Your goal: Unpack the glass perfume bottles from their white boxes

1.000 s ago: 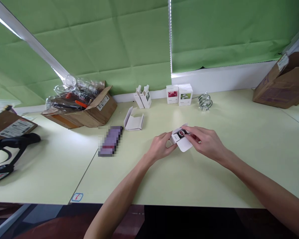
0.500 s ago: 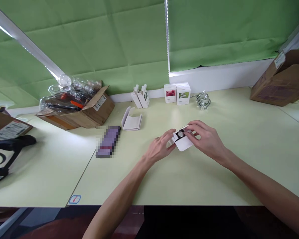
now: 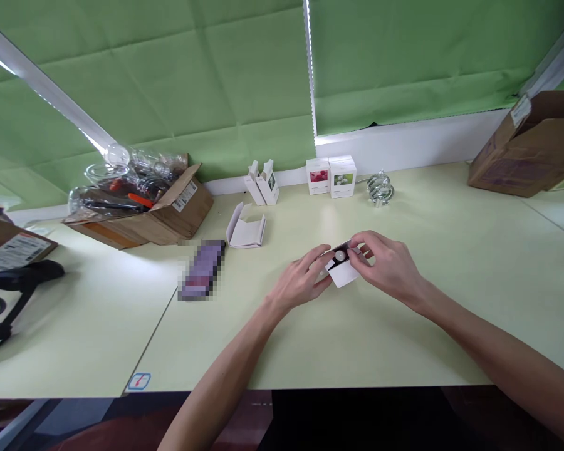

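Both my hands meet at the middle of the pale table (image 3: 357, 338). My left hand (image 3: 301, 282) grips the left side of a small white open carton (image 3: 342, 273). My right hand (image 3: 385, 266) pinches a small round object with a dark surround (image 3: 340, 255) at the mouth of the carton. The fingers of both hands are curled. What lies inside the carton is hidden.
A flat unfolded white carton (image 3: 247, 228) and a pixelated purple object (image 3: 201, 270) lie to the left. Small white boxes (image 3: 331, 176) (image 3: 262, 183) and a crumpled clear wrapper (image 3: 379, 188) stand along the back wall. Cardboard boxes sit at the far left (image 3: 160, 210) and far right (image 3: 531, 150).
The round object at the carton's mouth showed red a second ago and now shows pale. My hands have closed in on the carton, and the view shifted slightly right.
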Available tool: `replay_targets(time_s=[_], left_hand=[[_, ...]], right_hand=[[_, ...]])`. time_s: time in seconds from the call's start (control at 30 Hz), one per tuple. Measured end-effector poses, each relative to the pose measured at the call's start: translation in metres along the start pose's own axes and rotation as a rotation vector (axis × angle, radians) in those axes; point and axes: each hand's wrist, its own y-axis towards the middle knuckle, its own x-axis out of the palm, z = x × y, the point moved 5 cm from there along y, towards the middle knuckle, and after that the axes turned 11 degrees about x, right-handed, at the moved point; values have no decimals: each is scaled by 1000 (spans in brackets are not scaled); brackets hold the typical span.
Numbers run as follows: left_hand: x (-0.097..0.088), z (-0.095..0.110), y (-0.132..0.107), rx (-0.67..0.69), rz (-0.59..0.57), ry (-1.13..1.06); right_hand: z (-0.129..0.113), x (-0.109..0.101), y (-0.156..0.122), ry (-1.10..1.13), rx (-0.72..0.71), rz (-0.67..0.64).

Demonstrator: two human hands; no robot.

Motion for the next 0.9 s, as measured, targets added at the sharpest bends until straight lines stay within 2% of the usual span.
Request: replay_targets(time_s=[0.3, 0.43, 0.57, 0.63, 0.73, 0.9], left_hand=[[0, -1, -1, 37, 29, 8], [1, -2, -2, -2, 55, -41], [2, -6, -5, -102, 88, -139], [6, -9, -7, -197, 35, -183], [9, -11, -10, -285, -9, -224], [9, -12, -11, -292, 51, -226]], right_hand=[[4, -10, 2, 36, -77, 93], [-4, -16, 1, 23, -123, 155], [-11, -13, -1, -97, -227, 127], [-7, -10, 0, -109, -181, 98], [2, -9, 3, -74, -38, 66], [21, 1, 13, 321, 354, -174]])
